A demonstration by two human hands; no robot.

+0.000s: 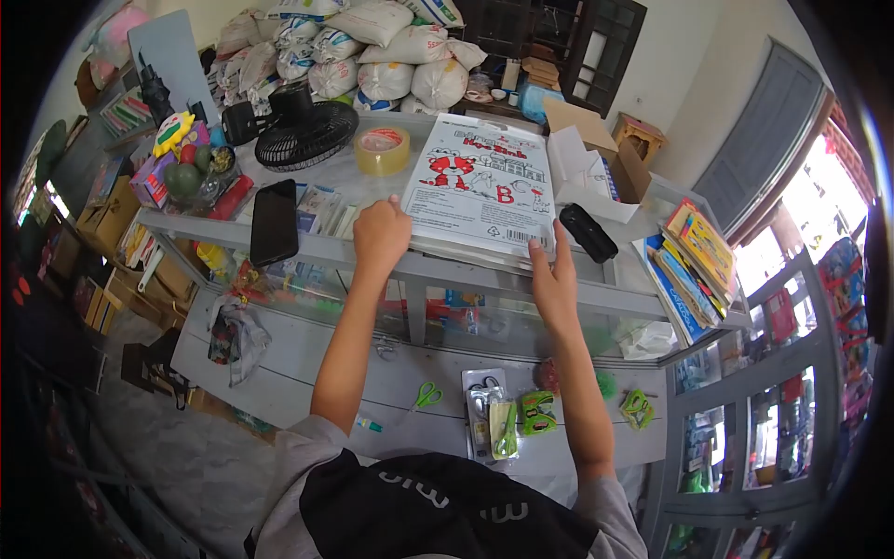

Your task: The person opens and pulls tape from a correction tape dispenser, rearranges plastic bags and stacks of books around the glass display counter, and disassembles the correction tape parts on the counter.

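Note:
A white flat pack with red and black print (480,186) lies on the glass counter, on top of other flat items. My left hand (382,233) is at its near left corner, fingers curled in against the edge; whatever the fingers pinch is hidden. On the near right corner rests my right hand (553,270), thumb on the printed face and fingers along the right side. A roll of clear tape (382,152) stands left of the pack, and a black case (589,233) lies just right of it.
A black phone (274,224) and a black fan (303,130) sit on the left. Books (694,265) and an open carton (629,177) occupy the right. Below, a bench (372,373) holds green scissors (427,396) and packaged scissors (503,429). Filled sacks (382,81) are piled behind.

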